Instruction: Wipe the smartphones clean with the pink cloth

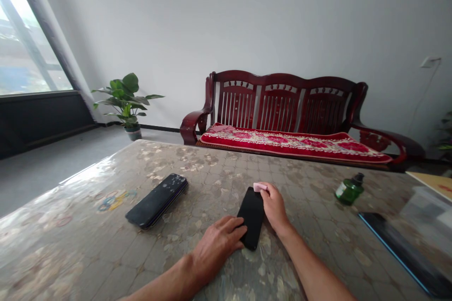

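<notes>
A black smartphone (253, 221) lies flat on the patterned tablecloth, screen up, between my hands. My left hand (221, 240) rests on its lower left edge, fingers laid out over the side of the screen. At the phone's top right corner, my right hand (273, 204) pinches a small pale pink cloth or pad (260, 187). That pad overlaps the phone's top edge; whether it presses on the glass I cannot tell. Left of my hands sits a stack of dark phones (158, 201), the top one with pale specks on its surface.
A green pump bottle (349, 190) stands on the right. Nearer me lies a dark phone with a blue edge (402, 249), beside a clear plastic box (427, 211). Coloured rubber bands (115, 201) lie at left. A wooden bench (282, 103) and potted plant (130, 99) stand beyond the table.
</notes>
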### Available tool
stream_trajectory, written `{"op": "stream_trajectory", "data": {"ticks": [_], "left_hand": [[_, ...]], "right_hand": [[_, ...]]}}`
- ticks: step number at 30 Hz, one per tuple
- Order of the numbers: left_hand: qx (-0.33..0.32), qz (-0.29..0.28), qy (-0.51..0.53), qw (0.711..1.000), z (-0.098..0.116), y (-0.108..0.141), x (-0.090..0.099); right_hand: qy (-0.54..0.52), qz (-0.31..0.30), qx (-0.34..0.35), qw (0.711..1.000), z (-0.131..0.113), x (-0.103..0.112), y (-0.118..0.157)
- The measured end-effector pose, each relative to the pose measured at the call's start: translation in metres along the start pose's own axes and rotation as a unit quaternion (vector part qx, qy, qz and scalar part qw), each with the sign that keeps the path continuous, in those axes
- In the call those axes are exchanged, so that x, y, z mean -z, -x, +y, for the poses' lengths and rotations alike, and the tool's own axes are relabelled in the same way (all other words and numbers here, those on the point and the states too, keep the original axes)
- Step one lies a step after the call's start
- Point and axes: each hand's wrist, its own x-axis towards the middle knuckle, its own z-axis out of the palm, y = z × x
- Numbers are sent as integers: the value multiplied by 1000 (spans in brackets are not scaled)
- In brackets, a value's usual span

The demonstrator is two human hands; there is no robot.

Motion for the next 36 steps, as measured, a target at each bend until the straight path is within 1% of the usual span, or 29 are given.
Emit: {"op": "stream_trajectory", "data": {"ticks": [3,6,15,20,27,30,33,34,36], "left_hand": [[-13,-4,-4,1000,2,0,-2],[-16,-4,-13,1000,3,1,-3],[-17,19,-15,1000,4,1,-9],[-17,14,-4,1000,3,1,-13],[-34,-6,4,999,6,0,-7],[-27,-19,22,999,7,1,-3],[-17,-28,40,999,7,2,0],[-12,-28,45,999,7,2,1],[-1,-27,53,998,7,1,4]], "right_hand": [[9,-11,28,1000,-3,-1,1],[16,-17,40,999,-5,-2,2],[33,-23,40,998,-2,-3,4],[32,-20,46,998,-5,-3,5],[38,6,19,999,4,0,2],[53,16,22,998,2,7,-2],[106,5,60,993,-11,23,1],[168,-16,107,980,-17,30,5],[265,-84,198,940,-30,41,18]]}}
